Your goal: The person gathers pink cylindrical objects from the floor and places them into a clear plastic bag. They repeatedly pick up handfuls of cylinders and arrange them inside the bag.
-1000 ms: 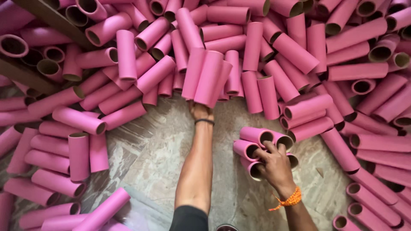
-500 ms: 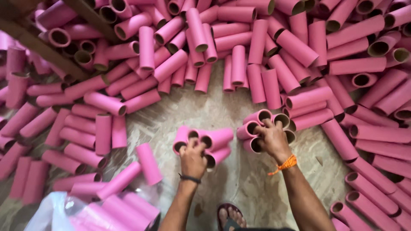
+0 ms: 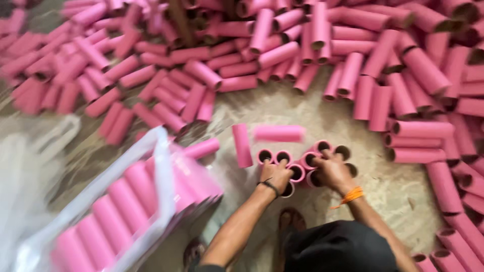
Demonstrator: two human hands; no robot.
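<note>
Both my hands hold clusters of upright pink cardboard tubes on the stone floor in front of me. My left hand, with a black wrist band, has its fingers pushed into the open ends of the left tube cluster. My right hand, with an orange wrist thread, grips the right tube cluster the same way. The two clusters touch each other between my hands.
A big heap of loose pink tubes rings the bare floor at the back and right. Two tubes lie flat just beyond my hands. A clear plastic bag packed with pink tubes lies at lower left. My sandalled foot is below my hands.
My left hand drew its tubes in beside the right hand's cluster, so the two now touch. The view swung left and down, bringing the bag of tubes into sight.
</note>
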